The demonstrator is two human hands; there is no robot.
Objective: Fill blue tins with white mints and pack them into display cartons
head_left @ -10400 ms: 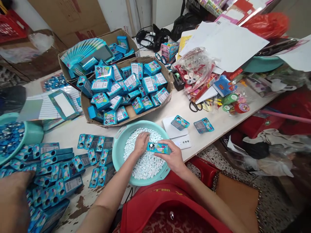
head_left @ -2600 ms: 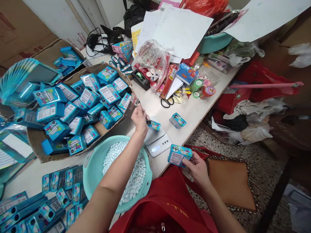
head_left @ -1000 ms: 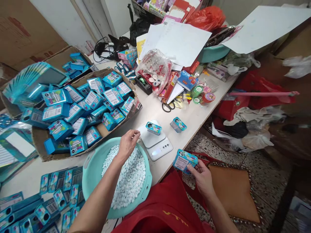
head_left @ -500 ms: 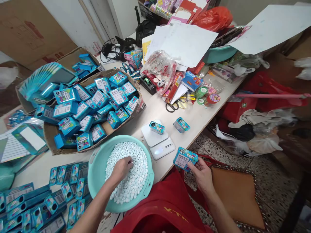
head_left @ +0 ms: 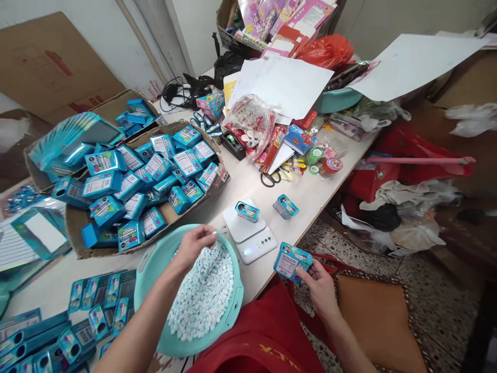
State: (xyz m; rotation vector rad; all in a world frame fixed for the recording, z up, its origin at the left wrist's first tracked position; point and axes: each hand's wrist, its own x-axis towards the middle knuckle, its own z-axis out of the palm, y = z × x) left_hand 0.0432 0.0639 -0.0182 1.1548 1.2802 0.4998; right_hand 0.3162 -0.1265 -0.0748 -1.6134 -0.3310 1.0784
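Observation:
My left hand (head_left: 197, 244) is raised over the teal basin (head_left: 152, 290), fingers pinched with a small white candy (head_left: 214, 234) showing at their tips. Small white and pale-blue candies (head_left: 202, 295) fill much of the basin. At the table's front edge, my right hand (head_left: 319, 284) grips a blue candy box (head_left: 292, 261) by its lower right side, its top facing up. On a white digital scale (head_left: 254, 245) rests another candy box (head_left: 247, 211) with a round hole in its top. One more small box (head_left: 286, 206) stands right of the scale.
A carton (head_left: 171, 220) heaped with blue boxes stands behind the basin. Several open-holed boxes (head_left: 97, 321) line the left front. Scissors (head_left: 271, 178), a tape dispenser (head_left: 233, 144) and papers (head_left: 287, 85) lie farther back. A brown stool seat (head_left: 373, 316) sits beside my right arm.
My left hand has lifted out of the candies and now hangs above them, pinching. My right hand still holds its box in nearly the same place. The camera view has shifted slightly.

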